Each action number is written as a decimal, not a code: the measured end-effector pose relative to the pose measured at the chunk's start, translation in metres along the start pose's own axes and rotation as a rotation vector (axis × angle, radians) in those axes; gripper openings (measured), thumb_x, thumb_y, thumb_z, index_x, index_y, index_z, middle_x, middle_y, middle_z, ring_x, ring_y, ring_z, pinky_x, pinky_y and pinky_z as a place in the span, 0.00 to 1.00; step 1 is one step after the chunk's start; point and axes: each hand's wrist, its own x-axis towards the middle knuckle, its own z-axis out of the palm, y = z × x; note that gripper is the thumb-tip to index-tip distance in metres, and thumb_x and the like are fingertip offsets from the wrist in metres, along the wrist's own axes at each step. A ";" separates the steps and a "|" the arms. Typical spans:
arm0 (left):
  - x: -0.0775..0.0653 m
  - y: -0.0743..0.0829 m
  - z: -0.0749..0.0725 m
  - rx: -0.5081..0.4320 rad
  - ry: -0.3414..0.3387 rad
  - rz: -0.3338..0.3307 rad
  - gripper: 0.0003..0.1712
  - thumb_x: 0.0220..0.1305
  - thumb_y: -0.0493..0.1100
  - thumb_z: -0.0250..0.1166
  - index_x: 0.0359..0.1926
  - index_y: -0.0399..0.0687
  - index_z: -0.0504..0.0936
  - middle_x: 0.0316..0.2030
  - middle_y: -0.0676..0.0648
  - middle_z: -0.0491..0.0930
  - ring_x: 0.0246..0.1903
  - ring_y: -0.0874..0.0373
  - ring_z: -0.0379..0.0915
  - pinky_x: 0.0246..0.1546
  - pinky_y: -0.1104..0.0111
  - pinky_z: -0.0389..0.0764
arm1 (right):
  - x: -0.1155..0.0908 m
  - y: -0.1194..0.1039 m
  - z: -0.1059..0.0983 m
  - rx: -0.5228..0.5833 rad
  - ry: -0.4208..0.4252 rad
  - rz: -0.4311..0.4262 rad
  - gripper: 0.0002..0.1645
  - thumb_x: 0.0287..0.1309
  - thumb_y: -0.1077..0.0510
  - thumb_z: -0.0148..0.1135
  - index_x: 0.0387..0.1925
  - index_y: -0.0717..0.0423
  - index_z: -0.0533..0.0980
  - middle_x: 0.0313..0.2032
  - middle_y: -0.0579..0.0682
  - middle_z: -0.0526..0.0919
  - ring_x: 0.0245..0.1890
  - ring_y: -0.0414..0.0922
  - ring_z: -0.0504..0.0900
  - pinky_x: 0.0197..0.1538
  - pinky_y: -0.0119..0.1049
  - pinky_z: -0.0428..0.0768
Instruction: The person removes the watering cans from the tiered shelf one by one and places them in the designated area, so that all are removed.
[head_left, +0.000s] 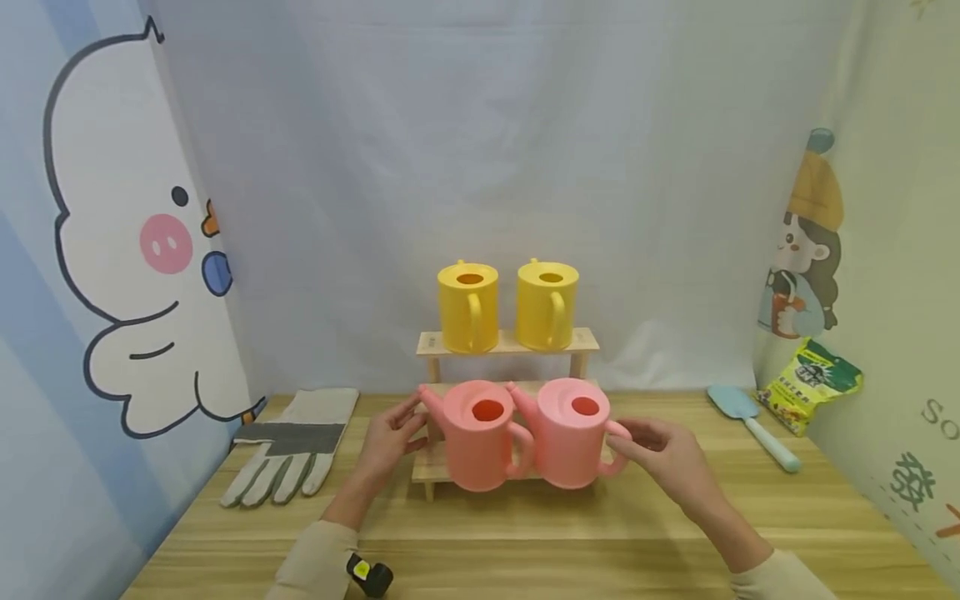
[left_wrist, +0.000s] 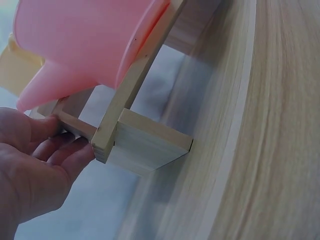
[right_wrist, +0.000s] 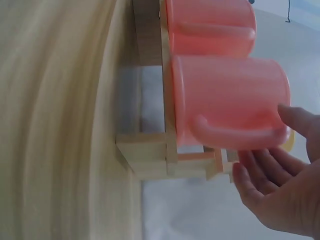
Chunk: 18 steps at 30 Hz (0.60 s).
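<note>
Two pink watering cans, a left one (head_left: 478, 450) and a right one (head_left: 564, 446), stand side by side on the lower shelf of a two-tier wooden stand (head_left: 429, 478), spouts pointing left. My left hand (head_left: 390, 437) is at the stand's left end, beside the left can's spout; its thumb and curled fingers (left_wrist: 75, 155) pinch the wooden side bar (left_wrist: 75, 122). At the right can's handle (right_wrist: 235, 136), my right hand (right_wrist: 285, 192) has its thumb on one side and fingers on the other, pinching near the handle's top.
Two yellow watering cans (head_left: 468, 312) stand on the upper shelf (head_left: 507, 342). Left on the table (head_left: 525, 558) lies a grey-white glove (head_left: 300, 446). A blue trowel (head_left: 753, 425) and a green-yellow packet (head_left: 810, 383) lie at the right by the wall. A pale curtain (head_left: 337, 208) hangs behind.
</note>
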 end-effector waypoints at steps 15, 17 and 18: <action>0.002 -0.001 0.002 0.009 0.019 -0.008 0.28 0.72 0.28 0.57 0.71 0.35 0.65 0.63 0.30 0.70 0.61 0.36 0.69 0.55 0.48 0.79 | -0.005 -0.002 0.016 0.020 0.171 0.054 0.29 0.58 0.43 0.73 0.53 0.59 0.83 0.46 0.53 0.87 0.42 0.37 0.83 0.42 0.29 0.83; 0.002 -0.002 0.001 0.015 0.019 -0.003 0.28 0.72 0.28 0.56 0.71 0.34 0.65 0.63 0.30 0.70 0.61 0.36 0.69 0.54 0.48 0.80 | -0.005 -0.003 0.017 0.037 0.178 0.062 0.30 0.58 0.44 0.73 0.54 0.59 0.83 0.46 0.53 0.88 0.42 0.37 0.83 0.42 0.29 0.83; 0.002 -0.002 0.001 0.019 0.024 -0.001 0.28 0.72 0.28 0.56 0.71 0.34 0.65 0.63 0.30 0.70 0.61 0.36 0.69 0.53 0.49 0.81 | -0.005 -0.003 0.017 0.047 0.183 0.067 0.30 0.57 0.44 0.74 0.54 0.59 0.83 0.45 0.53 0.88 0.42 0.37 0.83 0.41 0.29 0.82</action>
